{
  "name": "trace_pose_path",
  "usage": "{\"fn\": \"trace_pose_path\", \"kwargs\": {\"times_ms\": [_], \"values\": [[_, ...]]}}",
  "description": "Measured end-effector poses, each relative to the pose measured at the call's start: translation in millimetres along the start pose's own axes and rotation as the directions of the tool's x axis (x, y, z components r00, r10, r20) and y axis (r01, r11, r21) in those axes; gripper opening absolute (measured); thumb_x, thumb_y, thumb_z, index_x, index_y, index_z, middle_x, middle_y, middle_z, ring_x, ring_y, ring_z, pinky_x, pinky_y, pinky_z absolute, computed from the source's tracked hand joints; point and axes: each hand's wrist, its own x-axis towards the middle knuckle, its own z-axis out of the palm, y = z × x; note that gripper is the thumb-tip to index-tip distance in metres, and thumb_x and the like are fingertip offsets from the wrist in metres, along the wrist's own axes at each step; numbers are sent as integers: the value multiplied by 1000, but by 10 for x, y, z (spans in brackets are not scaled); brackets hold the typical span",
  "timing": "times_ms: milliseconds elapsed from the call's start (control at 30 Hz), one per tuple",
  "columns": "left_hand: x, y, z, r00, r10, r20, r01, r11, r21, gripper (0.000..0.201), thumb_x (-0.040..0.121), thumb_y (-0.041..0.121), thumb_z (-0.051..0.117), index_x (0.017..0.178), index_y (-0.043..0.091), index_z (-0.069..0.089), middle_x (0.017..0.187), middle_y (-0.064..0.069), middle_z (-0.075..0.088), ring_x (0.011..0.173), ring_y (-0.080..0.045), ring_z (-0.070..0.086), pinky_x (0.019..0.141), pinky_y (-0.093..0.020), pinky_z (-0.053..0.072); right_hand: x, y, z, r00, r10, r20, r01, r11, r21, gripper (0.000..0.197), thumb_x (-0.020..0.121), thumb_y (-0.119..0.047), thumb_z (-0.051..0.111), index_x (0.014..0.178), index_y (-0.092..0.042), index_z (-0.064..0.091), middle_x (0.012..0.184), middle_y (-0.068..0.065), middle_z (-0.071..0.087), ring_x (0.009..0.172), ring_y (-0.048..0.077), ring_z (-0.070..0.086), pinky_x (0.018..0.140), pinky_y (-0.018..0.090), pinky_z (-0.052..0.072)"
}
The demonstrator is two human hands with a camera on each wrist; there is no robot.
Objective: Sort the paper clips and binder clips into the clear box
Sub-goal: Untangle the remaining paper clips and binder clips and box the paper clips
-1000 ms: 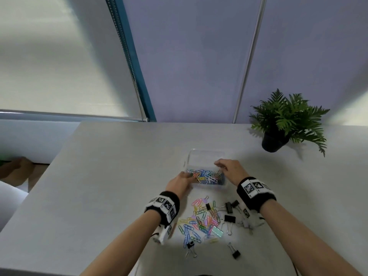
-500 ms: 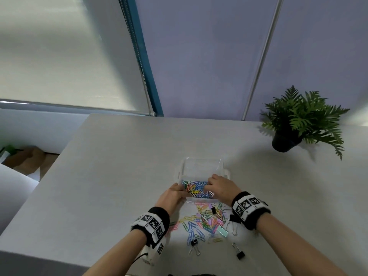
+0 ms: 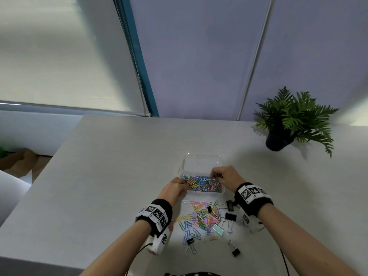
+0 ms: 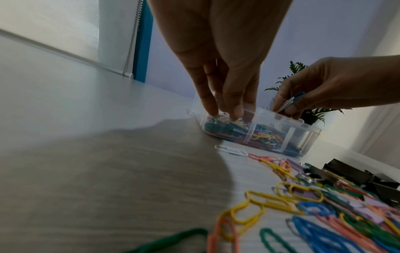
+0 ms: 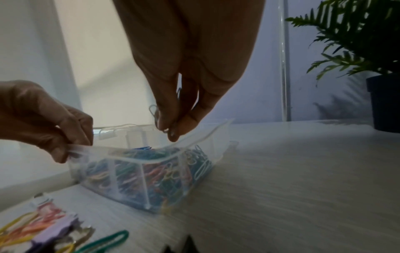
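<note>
The clear box [image 3: 201,162] stands mid-table, its near compartment full of coloured paper clips [image 3: 201,183]. My left hand [image 3: 175,189] grips the box's near-left rim [image 5: 73,150], thumb and fingers pinching the wall [image 4: 225,109]. My right hand [image 3: 225,176] hovers over the right side of the box and pinches a few paper clips [image 4: 291,102] between thumb and fingers [image 5: 171,125]. Loose paper clips [image 3: 201,218] and black binder clips [image 3: 231,217] lie scattered on the table in front of the box.
A potted fern [image 3: 292,120] stands at the back right of the grey table [image 3: 99,176]. A window blind and a purple wall lie behind. The table's left edge drops off near my left arm.
The view has shifted a little. My right hand stays over the box's right side holding paper clips; my left hand keeps its grip on the near-left rim.
</note>
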Motion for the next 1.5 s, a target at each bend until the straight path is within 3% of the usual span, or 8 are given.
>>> {"fn": "trace_pose_path", "kwargs": {"times_ms": [233, 367, 567, 700, 900, 1067, 1167, 1500], "values": [[145, 66, -76, 997, -70, 14, 71, 995, -71, 24, 87, 2, 55, 105, 9, 70, 109, -10, 67, 96, -22, 62, 90, -23, 48, -64, -62, 7, 1000, -7, -14, 5, 990, -144, 28, 83, 10, 48, 98, -5, 66, 105, 14, 63, 100, 26, 56, 87, 30, 43], [102, 79, -223, 980, -196, -42, 177, 947, -268, 26, 89, 2, 54, 109, 11, 67, 111, -5, 67, 90, -14, 63, 86, -21, 50, -223, -303, 267, 972, -205, -112, 179, 962, -208, 22, 85, 5, 49, 98, -5, 64, 105, 13, 61, 102, 25, 51, 84, 29, 43], [-486, -77, -263, 975, -193, 112, 203, 976, -82, 23, 89, 17, 58, 110, 13, 63, 107, -7, 65, 94, -19, 62, 90, -29, 49, -537, -339, 740, 949, -282, 138, 307, 927, -213, 16, 88, -13, 53, 103, -12, 60, 109, 6, 58, 107, 20, 50, 91, 37, 47], [-952, -114, -20, 923, -311, 227, 315, 949, 21, 34, 84, 17, 62, 116, 14, 50, 112, -2, 50, 102, -22, 55, 84, -25, 42, -626, -406, 909, 917, -267, 295, 352, 890, -290, 40, 83, -29, 61, 118, -11, 52, 120, 6, 51, 116, 20, 40, 96, 35, 38], [-952, -30, 100, 947, -256, 192, 261, 965, 3, 58, 71, 0, 68, 123, 7, 43, 115, -8, 44, 98, -24, 51, 88, -30, 44, -594, -572, 1103, 948, -196, 252, 291, 855, -429, 57, 75, -39, 67, 119, -9, 46, 121, 8, 48, 116, 24, 39, 101, 37, 32], [-750, 18, 99, 962, -206, 181, 217, 975, -45, 24, 84, 0, 53, 108, 8, 51, 100, -4, 44, 86, -23, 58, 86, -33, 50, -571, -652, 1153, 981, -90, 170, 157, 886, -436, 48, 74, -32, 69, 111, -9, 49, 119, 8, 53, 115, 23, 40, 99, 34, 26], [-679, 86, 148, 964, -172, 202, 182, 983, -31, 27, 82, -2, 54, 108, 7, 53, 108, -9, 49, 87, -23, 60, 84, -25, 49, -568, -619, 1141, 987, -57, 150, 116, 901, -419, 34, 81, -26, 63, 109, -9, 53, 120, 8, 55, 117, 23, 40, 101, 34, 25], [-537, 223, 258, 962, -136, 237, 122, 990, 70, 10, 84, 2, 53, 91, 3, 60, 100, -14, 59, 89, -29, 62, 81, -32, 50, -611, -481, 1017, 984, -77, 162, 133, 916, -378, 17, 84, -20, 58, 98, -10, 61, 110, 9, 63, 110, 25, 46, 101, 35, 30]]}}
